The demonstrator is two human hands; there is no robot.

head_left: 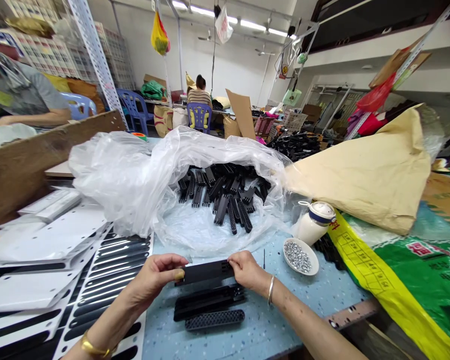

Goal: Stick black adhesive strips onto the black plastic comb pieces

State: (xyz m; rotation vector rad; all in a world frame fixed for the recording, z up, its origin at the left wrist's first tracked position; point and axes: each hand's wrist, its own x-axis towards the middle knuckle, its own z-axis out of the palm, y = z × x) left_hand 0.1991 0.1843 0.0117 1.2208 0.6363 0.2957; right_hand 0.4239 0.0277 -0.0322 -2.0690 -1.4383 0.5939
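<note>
Between my two hands is a flat black plastic strip (206,271) with slots near its right end. My left hand (161,275) pinches its left end between thumb and fingers. At the slotted end, my right hand (246,270) grips it with curled fingers. Just below, on the blue speckled table (195,342), lie more black plastic pieces (208,301) and one with a textured lattice face (214,320). A clear plastic bag (131,175) lies open beyond my hands, holding a heap of similar black parts (228,192).
Sheets of black adhesive strips (105,280) lie at left. A bowl of small metal parts (299,257) and a lidded cream mug (315,220) stand at right, near a brown paper sack (375,170). A co-worker (26,90) sits beyond a wooden board (52,155).
</note>
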